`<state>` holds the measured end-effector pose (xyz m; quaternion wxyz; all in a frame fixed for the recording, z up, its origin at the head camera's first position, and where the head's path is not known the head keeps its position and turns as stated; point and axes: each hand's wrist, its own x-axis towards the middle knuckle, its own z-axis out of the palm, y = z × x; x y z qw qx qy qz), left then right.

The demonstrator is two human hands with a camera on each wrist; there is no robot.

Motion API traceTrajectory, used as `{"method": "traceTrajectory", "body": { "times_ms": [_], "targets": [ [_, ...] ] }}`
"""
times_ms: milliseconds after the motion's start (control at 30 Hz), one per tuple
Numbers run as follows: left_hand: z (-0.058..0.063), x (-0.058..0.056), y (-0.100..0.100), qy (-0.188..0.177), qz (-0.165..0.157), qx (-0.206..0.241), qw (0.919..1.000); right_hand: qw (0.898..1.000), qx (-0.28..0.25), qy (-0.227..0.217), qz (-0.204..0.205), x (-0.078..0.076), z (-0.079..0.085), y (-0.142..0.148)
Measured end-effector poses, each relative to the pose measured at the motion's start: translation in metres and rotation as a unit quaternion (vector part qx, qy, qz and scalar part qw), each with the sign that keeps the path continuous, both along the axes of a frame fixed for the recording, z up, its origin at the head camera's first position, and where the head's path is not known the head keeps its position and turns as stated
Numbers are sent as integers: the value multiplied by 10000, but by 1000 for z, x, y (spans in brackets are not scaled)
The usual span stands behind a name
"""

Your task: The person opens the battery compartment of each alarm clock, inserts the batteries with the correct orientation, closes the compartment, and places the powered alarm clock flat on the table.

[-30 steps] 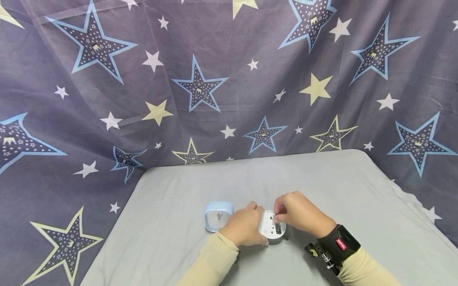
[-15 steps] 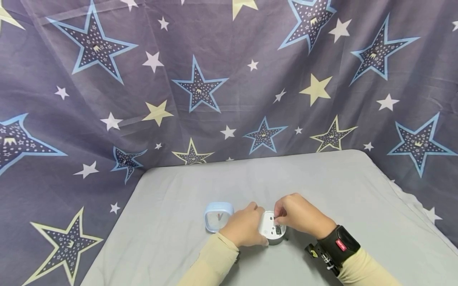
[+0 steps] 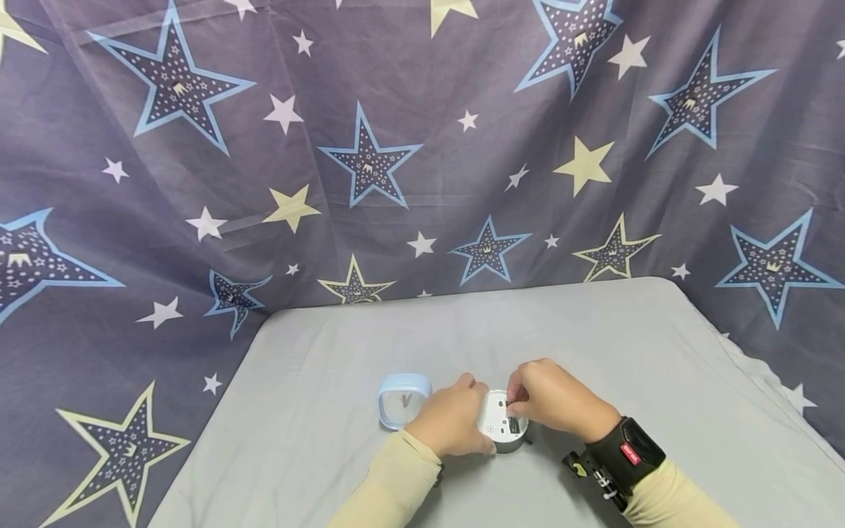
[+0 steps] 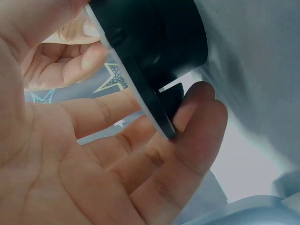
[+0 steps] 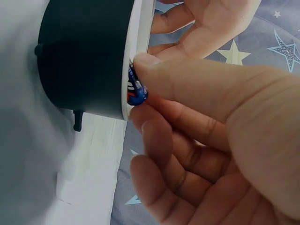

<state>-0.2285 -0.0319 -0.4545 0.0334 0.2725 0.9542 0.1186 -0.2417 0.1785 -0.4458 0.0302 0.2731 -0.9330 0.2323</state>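
A round clock with a dark body and a white back (image 3: pixel 492 419) lies back-up on the bed-like grey surface. My left hand (image 3: pixel 450 416) grips its left side; in the left wrist view, fingers curl round the rim of the dark body (image 4: pixel 159 37). At the back's right part, my right hand (image 3: pixel 553 392) has thumb and fingertips on the battery slot. There, in the right wrist view, thumb and index finger pinch a blue battery (image 5: pixel 137 92), partly inside the slot and partly hidden by the fingers. A small leg (image 5: pixel 78 120) sticks out from the clock's side.
Just left of my left hand stands a light blue square clock (image 3: pixel 403 381) with a see-through front. The grey cloth (image 3: pixel 343 337) covers the work surface. A star-patterned curtain (image 3: pixel 422 169) hangs behind and at both sides.
My right fingertips have shifted very slightly at the battery slot. The left hand, the held clock and the blue clock stay in place.
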Motion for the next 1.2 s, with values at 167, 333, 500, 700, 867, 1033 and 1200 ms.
{"method": "traceTrajectory", "body": {
  "times_ms": [167,333,500,700,867,1033,1200],
  "targets": [
    [0,1,1,47,26,-46,10000,9999,83,41,-61,3,0,-2],
    [0,1,1,77,29,-100,9999,9998,119,154,-67,5,0,-5],
    [1,2,1,90,21,-122,9999,9991,186,387,57,8,-1,-9],
    [1,2,1,103,13,-145,9998,9968,354,706,143,12,0,-12],
    [2,2,1,134,-4,-162,9998,9964,427,722,84,13,0,-14],
    [2,2,1,130,3,-177,9998,9958,493,771,74,14,-2,-16],
    [1,2,1,102,32,-183,9998,9952,556,801,71,15,-3,-18]
  ]
}}
